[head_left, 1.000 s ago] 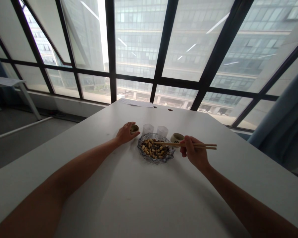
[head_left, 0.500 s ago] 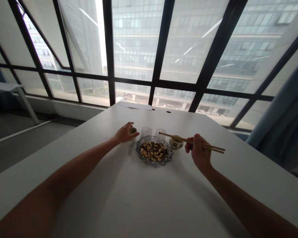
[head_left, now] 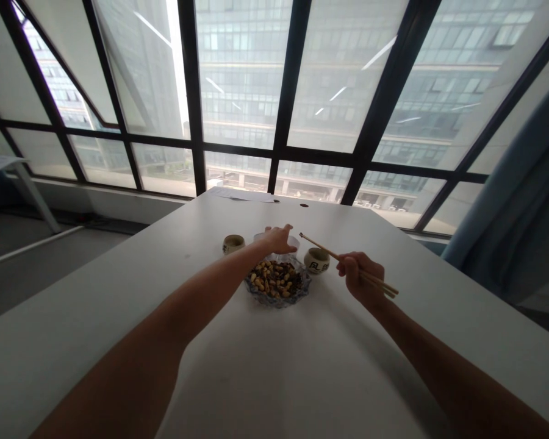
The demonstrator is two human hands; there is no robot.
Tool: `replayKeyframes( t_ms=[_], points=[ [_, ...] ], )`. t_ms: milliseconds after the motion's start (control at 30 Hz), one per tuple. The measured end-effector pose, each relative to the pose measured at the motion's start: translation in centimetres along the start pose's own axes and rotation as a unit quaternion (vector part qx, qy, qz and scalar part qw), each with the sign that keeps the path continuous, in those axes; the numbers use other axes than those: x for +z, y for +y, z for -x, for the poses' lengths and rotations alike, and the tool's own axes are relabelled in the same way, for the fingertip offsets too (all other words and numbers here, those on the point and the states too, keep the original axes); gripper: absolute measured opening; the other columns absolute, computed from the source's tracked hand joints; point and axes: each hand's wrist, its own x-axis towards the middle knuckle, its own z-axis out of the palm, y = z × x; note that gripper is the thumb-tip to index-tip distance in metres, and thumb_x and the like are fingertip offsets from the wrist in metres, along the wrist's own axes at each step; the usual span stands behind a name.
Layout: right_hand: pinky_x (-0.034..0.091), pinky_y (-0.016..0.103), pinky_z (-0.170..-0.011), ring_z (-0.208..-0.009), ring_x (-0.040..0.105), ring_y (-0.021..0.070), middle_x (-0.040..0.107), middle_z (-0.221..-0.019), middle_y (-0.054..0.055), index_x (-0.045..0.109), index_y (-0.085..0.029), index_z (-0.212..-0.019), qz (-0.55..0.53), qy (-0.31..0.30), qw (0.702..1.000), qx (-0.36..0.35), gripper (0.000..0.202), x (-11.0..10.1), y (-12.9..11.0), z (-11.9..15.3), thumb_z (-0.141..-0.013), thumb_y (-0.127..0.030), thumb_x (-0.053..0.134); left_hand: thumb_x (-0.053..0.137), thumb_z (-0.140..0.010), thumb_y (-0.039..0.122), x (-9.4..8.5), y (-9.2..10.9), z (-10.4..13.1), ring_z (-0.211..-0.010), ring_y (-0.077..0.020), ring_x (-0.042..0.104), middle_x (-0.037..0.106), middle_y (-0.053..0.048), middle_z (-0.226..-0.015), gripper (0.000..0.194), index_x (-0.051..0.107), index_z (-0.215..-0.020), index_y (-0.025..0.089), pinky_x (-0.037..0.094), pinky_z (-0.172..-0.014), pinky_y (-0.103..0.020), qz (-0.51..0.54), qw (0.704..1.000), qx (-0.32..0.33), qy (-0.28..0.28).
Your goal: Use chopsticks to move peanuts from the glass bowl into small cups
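Observation:
My left hand (head_left: 279, 239) reaches over the glass bowl (head_left: 278, 300), its thumb and fingers apart beside a clear plastic cup (head_left: 294, 244). Whether the fingers touch that cup I cannot tell. A second clear cup (head_left: 258, 236) is mostly hidden behind my left wrist. Peanuts (head_left: 279, 284) and small dark pieces fill the bowl. In my right hand (head_left: 362, 275) is a pair of wooden chopsticks (head_left: 322, 247), tips close together and pointing left above the round ceramic cup (head_left: 317, 262) with dark characters. A similar ceramic cup (head_left: 233, 244) stands left of the clear cups.
All of this stands on a white table (head_left: 238, 378). Papers (head_left: 240, 194) lie at its far edge, near round dark holes (head_left: 304, 205). Large windows rise behind, with a blue curtain (head_left: 498, 201) at the right and another table (head_left: 32, 177) at the left.
My left hand has left the left ceramic cup and moved right to the clear cups. My right hand still holds the chopsticks, now tilted more steeply. The view has shifted slightly.

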Motion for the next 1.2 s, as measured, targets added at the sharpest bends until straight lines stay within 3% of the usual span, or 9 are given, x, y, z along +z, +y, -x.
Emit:
replayKeyframes(
  t_ms=[100,200,367,600,733,833,967,1067,1200],
  points=[
    [0.050,0.026,-0.048,-0.049,0.064,0.0151,0.069,-0.063,0.003,0.067,-0.022,-0.082,0.073,-0.069,0.985,-0.139,0.039,-0.8,0.2,-0.2,-0.098,-0.053,0.051,0.073,-0.078,0.041,0.8,-0.5,-0.5,-0.123,-0.0352,0.059,0.066,-0.015,-0.130,0.080,0.035,-0.145,0.022,0.044,-0.103,-0.049,0.035,0.999,0.007,0.023],
    [0.049,0.025,-0.048,-0.049,0.065,0.0144,0.070,-0.065,0.002,0.067,-0.022,-0.086,0.101,-0.076,0.970,-0.208,0.032,-1.0,0.3,-0.5,-0.101,-0.044,0.049,0.077,-0.072,0.028,1.5,-1.4,-0.9,-0.120,-0.0330,0.059,0.066,-0.015,-0.126,0.082,0.037,-0.144,0.018,0.047,-0.102,-0.047,0.067,0.990,0.078,0.101],
    [0.048,0.024,-0.047,-0.050,0.065,0.0137,0.071,-0.069,0.003,0.066,-0.022,-0.091,0.107,-0.080,0.960,-0.246,0.023,-1.0,0.4,-0.5,-0.101,-0.035,0.050,0.073,-0.072,0.018,1.8,-2.4,-0.8,-0.122,-0.0313,0.055,0.060,-0.014,-0.134,0.078,0.041,-0.143,0.018,0.046,-0.105,-0.048,0.105,0.955,0.206,0.184],
    [0.049,0.024,-0.050,-0.053,0.065,0.0143,0.071,-0.069,0.003,0.067,-0.022,-0.090,0.112,-0.097,0.959,-0.242,0.025,-0.9,0.5,0.0,-0.101,-0.036,0.050,0.075,-0.074,0.021,1.5,-2.4,-0.1,-0.126,-0.0309,0.055,0.060,-0.014,-0.137,0.077,0.041,-0.143,0.020,0.044,-0.108,-0.049,0.115,0.943,0.248,0.189],
    [0.049,0.025,-0.049,-0.049,0.064,0.0149,0.070,-0.065,0.002,0.067,-0.023,-0.087,0.096,-0.090,0.974,-0.183,0.030,-0.8,0.7,0.0,-0.100,-0.042,0.049,0.077,-0.075,0.027,1.6,-2.2,-0.6,-0.121,-0.0308,0.060,0.066,-0.015,-0.128,0.077,0.040,-0.142,0.017,0.048,-0.102,-0.046,0.108,0.970,0.156,0.152],
    [0.050,0.028,-0.050,-0.050,0.065,0.0163,0.070,-0.064,0.003,0.068,-0.024,-0.083,0.084,-0.087,0.986,-0.112,0.036,-0.8,0.6,0.1,-0.098,-0.052,0.050,0.078,-0.076,0.035,1.6,-1.9,-1.1,-0.121,-0.0308,0.062,0.067,-0.014,-0.129,0.077,0.041,-0.141,0.020,0.048,-0.101,-0.043,0.080,0.990,0.078,0.086],
    [0.050,0.030,-0.049,-0.049,0.063,0.0170,0.068,-0.061,0.003,0.067,-0.025,-0.078,0.060,-0.071,0.996,-0.010,0.049,-0.4,0.0,0.3,-0.093,-0.068,0.047,0.073,-0.080,0.049,0.9,-2.0,-1.0,-0.126,-0.0297,0.060,0.066,-0.012,-0.134,0.074,0.041,-0.142,0.023,0.043,-0.108,-0.043,0.034,0.998,0.043,0.028],
    [0.047,0.028,-0.046,-0.044,0.058,0.0149,0.063,-0.054,0.001,0.063,-0.023,-0.075,-0.014,0.004,0.998,0.069,0.051,0.4,-0.5,0.1,-0.093,-0.068,0.049,0.067,-0.083,0.055,-0.5,-2.9,0.0,-0.132,-0.0308,0.055,0.060,-0.015,-0.142,0.073,0.043,-0.143,0.020,0.035,-0.114,-0.045,-0.027,0.999,0.029,0.023],
    [0.041,0.024,-0.036,-0.036,0.051,0.0119,0.058,-0.048,-0.002,0.059,-0.020,-0.073,-0.109,0.112,0.970,0.187,0.055,1.0,-0.6,-1.0,-0.090,-0.072,0.051,0.063,-0.082,0.060,-2.5,-4.2,1.4,-0.133,-0.0344,0.053,0.058,-0.018,-0.143,0.078,0.045,-0.144,0.017,0.037,-0.112,-0.046,-0.081,0.995,-0.059,-0.011]
  ],
)
